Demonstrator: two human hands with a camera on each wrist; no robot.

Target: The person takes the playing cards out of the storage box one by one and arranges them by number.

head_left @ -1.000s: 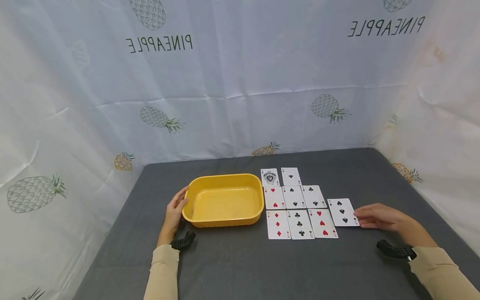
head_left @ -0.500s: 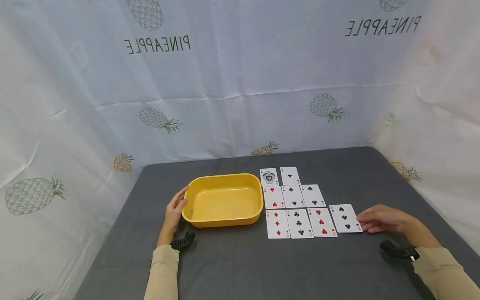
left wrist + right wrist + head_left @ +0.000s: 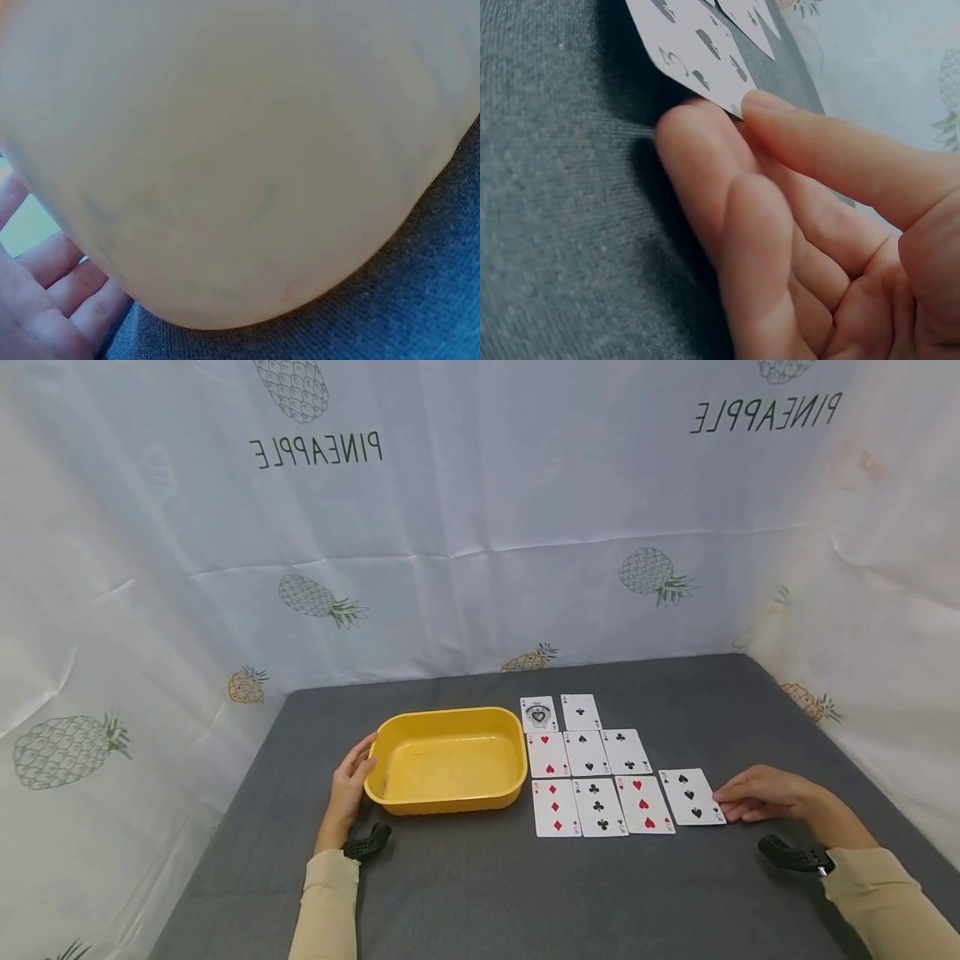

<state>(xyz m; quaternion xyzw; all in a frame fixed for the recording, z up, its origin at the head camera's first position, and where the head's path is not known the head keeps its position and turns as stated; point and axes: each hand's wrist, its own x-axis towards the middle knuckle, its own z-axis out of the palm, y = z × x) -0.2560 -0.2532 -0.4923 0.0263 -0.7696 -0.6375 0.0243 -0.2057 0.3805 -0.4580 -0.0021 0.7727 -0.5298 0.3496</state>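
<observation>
My left hand [image 3: 348,787] holds the left end of a yellow plastic tray [image 3: 450,806], fingers against its outer side and thumb at the rim. In the left wrist view, the tray's wall [image 3: 247,195] fills most of the picture and hides the fingertips. At the right, my right hand [image 3: 768,797] pinches the near right corner of a three of spades playing card [image 3: 692,797] between thumb and fingers. That card lies face up at the right end of the front row, next to a three of hearts [image 3: 645,806].
A three of diamonds [image 3: 557,810] and three of clubs [image 3: 600,808] continue the front row. Behind lie twos of hearts [image 3: 548,755], spades [image 3: 588,754] and clubs [image 3: 627,752], then two aces, one ornate [image 3: 538,715], one of clubs [image 3: 581,713]. Curtains surround the grey table [image 3: 525,902].
The three of spades has come toward me and slightly right, in line with the other threes, my right hand moving with it. The left hand and tray stay in place.
</observation>
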